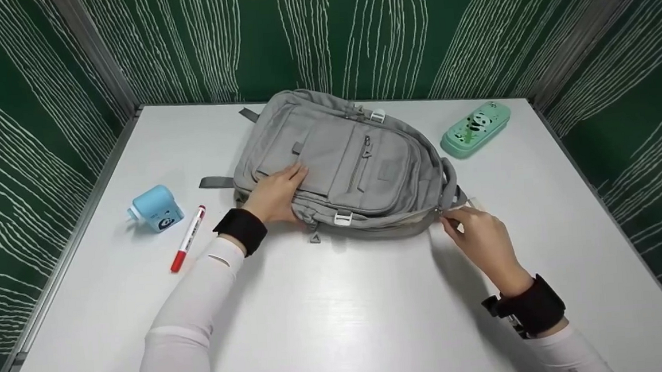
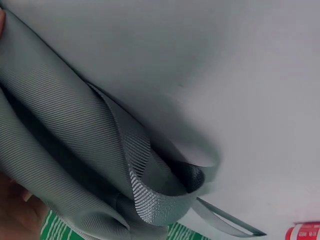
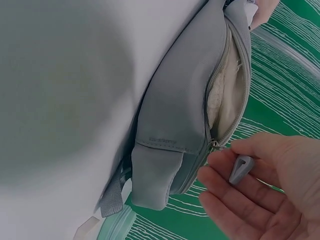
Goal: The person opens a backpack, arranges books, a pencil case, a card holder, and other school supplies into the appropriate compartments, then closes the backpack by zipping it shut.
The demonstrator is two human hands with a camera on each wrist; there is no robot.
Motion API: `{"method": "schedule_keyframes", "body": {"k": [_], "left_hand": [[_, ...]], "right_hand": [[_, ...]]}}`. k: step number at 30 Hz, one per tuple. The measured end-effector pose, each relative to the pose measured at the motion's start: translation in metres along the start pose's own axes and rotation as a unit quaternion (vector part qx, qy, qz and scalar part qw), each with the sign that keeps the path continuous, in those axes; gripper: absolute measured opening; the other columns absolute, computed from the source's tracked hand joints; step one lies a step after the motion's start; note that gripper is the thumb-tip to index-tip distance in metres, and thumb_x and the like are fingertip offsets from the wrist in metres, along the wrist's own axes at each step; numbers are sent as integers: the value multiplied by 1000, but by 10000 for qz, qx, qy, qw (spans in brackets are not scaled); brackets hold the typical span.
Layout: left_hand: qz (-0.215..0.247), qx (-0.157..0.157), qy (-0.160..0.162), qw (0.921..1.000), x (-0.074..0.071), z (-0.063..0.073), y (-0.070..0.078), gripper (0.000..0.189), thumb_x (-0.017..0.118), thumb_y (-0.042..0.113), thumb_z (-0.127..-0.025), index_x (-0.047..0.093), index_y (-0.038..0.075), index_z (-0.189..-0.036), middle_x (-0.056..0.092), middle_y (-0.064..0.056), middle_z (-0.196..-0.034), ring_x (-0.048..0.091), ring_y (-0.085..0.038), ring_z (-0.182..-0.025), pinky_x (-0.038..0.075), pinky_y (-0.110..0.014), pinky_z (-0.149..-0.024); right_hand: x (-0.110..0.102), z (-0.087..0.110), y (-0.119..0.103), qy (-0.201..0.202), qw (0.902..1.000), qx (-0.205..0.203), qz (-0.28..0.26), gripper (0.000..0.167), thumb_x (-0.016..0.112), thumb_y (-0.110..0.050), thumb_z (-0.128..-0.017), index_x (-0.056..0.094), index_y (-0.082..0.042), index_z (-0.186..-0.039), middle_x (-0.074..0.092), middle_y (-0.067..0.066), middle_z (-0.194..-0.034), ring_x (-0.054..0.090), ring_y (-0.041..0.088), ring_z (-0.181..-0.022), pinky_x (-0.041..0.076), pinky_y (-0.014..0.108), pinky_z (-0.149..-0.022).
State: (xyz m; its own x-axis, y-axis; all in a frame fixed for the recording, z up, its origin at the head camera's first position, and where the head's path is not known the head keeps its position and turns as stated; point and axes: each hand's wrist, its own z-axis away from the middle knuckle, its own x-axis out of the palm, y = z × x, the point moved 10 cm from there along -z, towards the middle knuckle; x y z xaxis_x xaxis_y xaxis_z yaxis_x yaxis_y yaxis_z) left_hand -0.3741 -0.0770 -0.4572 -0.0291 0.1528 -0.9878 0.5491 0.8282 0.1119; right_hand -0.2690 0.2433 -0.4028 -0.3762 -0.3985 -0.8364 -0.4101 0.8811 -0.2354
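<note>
Backpack point(image 1: 329, 157) on table point(image 1: 327, 313). Bottle point(image 1: 157, 208) well left of it; marker point(image 1: 188, 238) between them; left hand point(image 1: 277, 198) grips backpack's near side; right hand point(image 1: 479, 237) pinches zip pull point(image 3: 242, 169) at its right end, partly blocking clear item point(image 1: 477, 203); case point(image 1: 476, 130) beyond, backpack's right.

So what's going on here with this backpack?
A person has a gray backpack on a white table. The left hand rests on the bag's near side while the right hand pinches a zipper pull at its right end. That compartment is unzipped partway, showing beige lining. A blue bottle and a marker lie left, a green case right.
</note>
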Motion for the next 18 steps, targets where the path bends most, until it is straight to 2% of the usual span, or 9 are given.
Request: {"method": "schedule_keyframes", "body": {"k": [4,10,18], "left_hand": [[-9,-169,80,9998,-3,-3,3,127,96,58,-57,40,2,-156,43,-23,-160,52,-40,-142,51,-51,-111],[-53,-168,528,9984,-12,-3,11,117,94,61,-58,52,0,-147,55,-25,-150,63,-42,-129,57,-53,-102],[-356,-368,751,9959,-15,-4,15,113,93,67,-53,59,1,-138,65,-23,-139,74,-43,-101,62,-53,-83]], "right_hand": [[-2,0,-1,27,9999,-4,106,5,75,-3,-89,78,-2,-92,76,13,-84,71,32,-69,55,51,-59],[-4,-2,-3,132,9995,-29,282,5,73,-3,-91,76,-2,-87,72,10,-77,68,30,-65,54,49,-56],[-3,-1,-5,135,9994,-106,297,3,74,-2,-89,77,-1,-89,73,11,-78,70,31,-64,54,49,-55]]}}
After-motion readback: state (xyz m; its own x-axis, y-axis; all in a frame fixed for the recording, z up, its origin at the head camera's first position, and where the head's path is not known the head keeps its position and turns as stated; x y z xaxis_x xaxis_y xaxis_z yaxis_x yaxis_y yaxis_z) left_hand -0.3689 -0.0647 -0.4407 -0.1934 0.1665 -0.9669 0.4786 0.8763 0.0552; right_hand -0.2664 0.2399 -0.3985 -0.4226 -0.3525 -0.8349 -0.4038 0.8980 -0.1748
